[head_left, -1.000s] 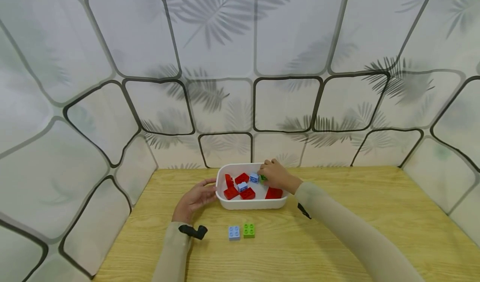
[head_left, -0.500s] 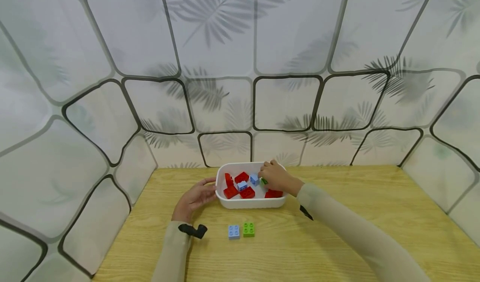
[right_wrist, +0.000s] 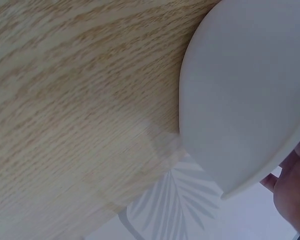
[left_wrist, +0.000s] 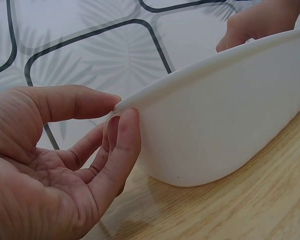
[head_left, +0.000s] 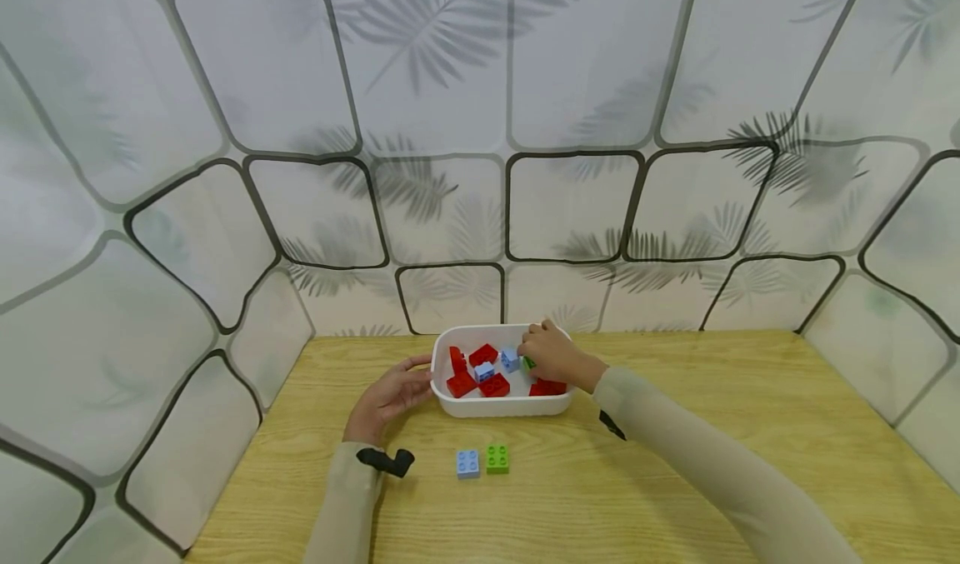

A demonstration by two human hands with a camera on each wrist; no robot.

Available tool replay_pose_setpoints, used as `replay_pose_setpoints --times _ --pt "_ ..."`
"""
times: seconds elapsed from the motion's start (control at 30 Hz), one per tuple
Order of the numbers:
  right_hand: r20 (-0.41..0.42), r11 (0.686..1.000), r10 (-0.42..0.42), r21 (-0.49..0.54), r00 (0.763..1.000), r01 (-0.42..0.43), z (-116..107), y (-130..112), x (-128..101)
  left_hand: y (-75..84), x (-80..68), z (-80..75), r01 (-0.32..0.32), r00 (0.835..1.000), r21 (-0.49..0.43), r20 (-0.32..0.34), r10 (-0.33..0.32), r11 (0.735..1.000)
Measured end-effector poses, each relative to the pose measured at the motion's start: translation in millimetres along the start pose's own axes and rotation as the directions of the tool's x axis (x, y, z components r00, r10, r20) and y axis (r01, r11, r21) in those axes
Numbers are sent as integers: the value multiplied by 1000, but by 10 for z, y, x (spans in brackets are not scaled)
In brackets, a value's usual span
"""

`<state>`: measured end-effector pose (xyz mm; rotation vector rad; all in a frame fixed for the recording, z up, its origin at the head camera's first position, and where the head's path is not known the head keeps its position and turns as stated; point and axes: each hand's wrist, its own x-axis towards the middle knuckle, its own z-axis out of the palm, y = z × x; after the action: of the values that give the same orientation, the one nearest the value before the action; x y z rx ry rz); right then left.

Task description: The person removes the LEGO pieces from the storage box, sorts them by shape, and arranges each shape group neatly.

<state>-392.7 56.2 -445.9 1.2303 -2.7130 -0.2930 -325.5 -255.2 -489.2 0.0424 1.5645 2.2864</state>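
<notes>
two hands work a white plastic tub (head_left: 501,406): left hand (head_left: 390,397) steadies its nine o'clock rim with relaxed fingers, right hand (head_left: 553,354) pinches a green toy brick (head_left: 527,362) inside at three o'clock; lifting it clear seems next.

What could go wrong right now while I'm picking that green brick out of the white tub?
The left hand only touches the white tub at its rim, so the tub could slide on the wooden table. The right hand pinches the green brick close beside a blue brick, which it might knock or drag.
</notes>
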Motion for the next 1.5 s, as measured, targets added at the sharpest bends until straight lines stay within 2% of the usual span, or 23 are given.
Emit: replay_pose_setpoints --times 0.2,0.47,0.57,0.7,0.87,1.13,1.37,1.5 --pt "-46 999 -32 34 998 33 10 15 -67 4 -28 12 2 1000 9 -4 -2 1000" --pt "-171 990 -62 117 983 82 -17 -8 -219 -25 -28 7 6 1000 13 -11 -6 1000" --pt "-244 986 -86 120 966 118 -36 -16 -271 -23 -32 7 6 1000 12 -7 -6 1000" --pt "-333 983 -134 75 933 168 -46 -15 -313 -12 -36 3 3 1000 13 6 -3 1000" --pt "-403 974 -182 51 897 221 -94 -32 -367 1 -51 0 7 1000 47 -9 -7 999" --pt "-432 965 -212 50 877 258 -178 -115 -485 14 -78 8 5 1000 47 -11 -5 999" --pt "-502 945 -285 -2 817 328 -255 -237 -641 17 -52 8 11 1000 51 -19 -10 999" --pt "-501 938 -316 -35 805 346 -286 -309 -726 11 -32 11 5 1000 73 -27 -3 997"
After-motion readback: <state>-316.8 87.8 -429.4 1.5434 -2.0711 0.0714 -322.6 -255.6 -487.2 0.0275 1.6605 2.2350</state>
